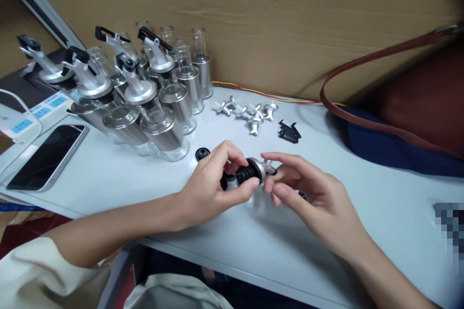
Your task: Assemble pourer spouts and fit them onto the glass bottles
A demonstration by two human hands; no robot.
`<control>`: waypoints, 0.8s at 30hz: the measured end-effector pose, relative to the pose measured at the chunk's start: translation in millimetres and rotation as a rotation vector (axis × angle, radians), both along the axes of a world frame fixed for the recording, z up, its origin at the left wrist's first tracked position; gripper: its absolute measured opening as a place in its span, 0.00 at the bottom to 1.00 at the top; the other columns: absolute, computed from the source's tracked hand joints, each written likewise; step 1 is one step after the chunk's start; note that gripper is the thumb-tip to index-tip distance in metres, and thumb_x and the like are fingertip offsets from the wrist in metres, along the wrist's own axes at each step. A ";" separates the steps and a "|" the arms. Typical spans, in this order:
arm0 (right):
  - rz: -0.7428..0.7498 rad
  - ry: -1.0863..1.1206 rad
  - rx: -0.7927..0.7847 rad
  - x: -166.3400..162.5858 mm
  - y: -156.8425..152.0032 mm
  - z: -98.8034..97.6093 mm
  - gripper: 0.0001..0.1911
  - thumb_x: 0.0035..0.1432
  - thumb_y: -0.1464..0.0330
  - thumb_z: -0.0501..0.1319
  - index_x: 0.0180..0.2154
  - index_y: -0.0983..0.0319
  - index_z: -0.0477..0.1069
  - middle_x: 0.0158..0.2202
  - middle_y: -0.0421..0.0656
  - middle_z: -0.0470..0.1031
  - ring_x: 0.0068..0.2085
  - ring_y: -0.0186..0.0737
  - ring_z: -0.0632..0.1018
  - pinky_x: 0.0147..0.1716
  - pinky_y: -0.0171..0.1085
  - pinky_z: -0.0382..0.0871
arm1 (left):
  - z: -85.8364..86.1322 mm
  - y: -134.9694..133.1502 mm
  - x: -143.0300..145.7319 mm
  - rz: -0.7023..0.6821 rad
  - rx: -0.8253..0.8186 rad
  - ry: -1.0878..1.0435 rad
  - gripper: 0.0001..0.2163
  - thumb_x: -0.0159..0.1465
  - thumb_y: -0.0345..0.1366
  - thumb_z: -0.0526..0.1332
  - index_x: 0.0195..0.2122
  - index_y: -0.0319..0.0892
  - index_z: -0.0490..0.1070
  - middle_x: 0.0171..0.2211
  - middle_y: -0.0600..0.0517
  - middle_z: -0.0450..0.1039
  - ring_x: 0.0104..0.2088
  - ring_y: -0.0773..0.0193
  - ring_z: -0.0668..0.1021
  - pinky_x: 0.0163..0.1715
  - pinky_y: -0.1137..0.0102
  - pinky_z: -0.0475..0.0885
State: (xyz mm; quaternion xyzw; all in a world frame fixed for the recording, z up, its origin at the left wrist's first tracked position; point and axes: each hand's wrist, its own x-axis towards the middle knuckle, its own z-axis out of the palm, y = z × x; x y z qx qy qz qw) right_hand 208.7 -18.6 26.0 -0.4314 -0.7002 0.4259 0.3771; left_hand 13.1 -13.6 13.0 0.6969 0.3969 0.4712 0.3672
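Note:
Between my two hands lies a pourer stopper [250, 171], tilted on its side, with a ribbed black plug and a silver cap and spout. My left hand [217, 178] grips it by the plug and cap, thumb below and fingers above. At the spout end, my right hand [311, 188] is curled, its fingertips at the silver spout; part of the spout is hidden behind them. A round black stopper part [202, 154] rests on the table just beyond my left hand, and more black pieces are partly hidden under that hand.
Several silver spout pieces [254, 126] and thin black lever parts [289, 131] lie behind my hands. Glass bottles with metal sleeves [165, 130] crowd the left back, some topped with pourers. A phone [49, 157] and a power strip [39, 116] are left; a strapped bag [402, 140] stands right.

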 end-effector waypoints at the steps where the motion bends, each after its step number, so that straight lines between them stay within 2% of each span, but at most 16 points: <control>1: 0.015 0.017 -0.028 -0.5 -0.4 -0.2 0.15 0.60 0.65 0.63 0.49 0.59 0.71 0.26 0.37 0.76 0.23 0.30 0.75 0.23 0.28 0.69 | 1.4 -1.1 0.0 -0.007 -0.027 -0.003 0.09 0.59 0.34 0.64 0.34 0.44 0.62 0.31 0.54 0.65 0.32 0.66 0.69 0.32 0.72 0.67; 3: 0.011 0.029 -0.059 -1.2 -0.5 -0.8 0.15 0.60 0.66 0.62 0.49 0.60 0.71 0.25 0.36 0.76 0.23 0.30 0.76 0.22 0.27 0.69 | 4.4 -3.6 -0.8 -0.058 -0.089 -0.041 0.09 0.60 0.35 0.63 0.38 0.44 0.63 0.36 0.52 0.65 0.35 0.65 0.70 0.34 0.72 0.70; 6: -0.035 0.023 -0.063 -1.2 1.0 -2.2 0.12 0.62 0.66 0.60 0.47 0.60 0.72 0.20 0.35 0.74 0.21 0.29 0.75 0.22 0.26 0.69 | 5.4 -6.7 -2.7 -0.220 -0.178 -0.178 0.09 0.65 0.38 0.58 0.46 0.44 0.65 0.44 0.48 0.61 0.40 0.65 0.72 0.38 0.70 0.74; 9: -0.039 0.006 -0.088 0.3 3.4 -3.8 0.12 0.65 0.63 0.58 0.46 0.61 0.73 0.20 0.36 0.74 0.20 0.30 0.74 0.22 0.28 0.70 | 2.4 -6.7 -3.1 -0.297 -0.263 -0.287 0.09 0.68 0.36 0.55 0.48 0.46 0.68 0.48 0.49 0.58 0.42 0.66 0.73 0.42 0.69 0.76; 14: -0.067 -0.064 -0.085 0.8 6.1 -3.2 0.16 0.65 0.63 0.56 0.50 0.62 0.73 0.15 0.33 0.68 0.15 0.30 0.66 0.16 0.29 0.63 | 3.8 -2.7 0.3 -0.355 -0.503 -0.444 0.05 0.64 0.33 0.62 0.41 0.44 0.68 0.43 0.53 0.63 0.34 0.71 0.75 0.39 0.71 0.74; 17: -0.040 0.017 -0.065 -0.4 5.5 -1.1 0.13 0.65 0.63 0.57 0.47 0.61 0.74 0.19 0.36 0.72 0.18 0.31 0.71 0.18 0.29 0.66 | 7.5 -2.6 1.5 -0.336 -0.568 -0.468 0.07 0.62 0.33 0.63 0.39 0.43 0.66 0.39 0.53 0.66 0.35 0.69 0.75 0.37 0.71 0.73; 20: 0.025 0.075 -0.057 -0.8 3.8 0.7 0.11 0.63 0.63 0.60 0.43 0.61 0.75 0.22 0.39 0.75 0.21 0.33 0.74 0.18 0.29 0.66 | 7.7 -3.8 1.7 -0.296 -0.596 -0.481 0.11 0.59 0.32 0.66 0.39 0.45 0.64 0.40 0.54 0.66 0.34 0.70 0.74 0.36 0.73 0.72; 24: 0.094 0.091 -0.074 -0.6 1.9 1.1 0.09 0.63 0.64 0.61 0.43 0.61 0.74 0.24 0.40 0.76 0.23 0.33 0.76 0.20 0.28 0.68 | 4.8 -4.1 1.6 -0.326 -0.662 -0.472 0.13 0.59 0.33 0.66 0.40 0.45 0.62 0.38 0.54 0.66 0.34 0.70 0.75 0.35 0.72 0.72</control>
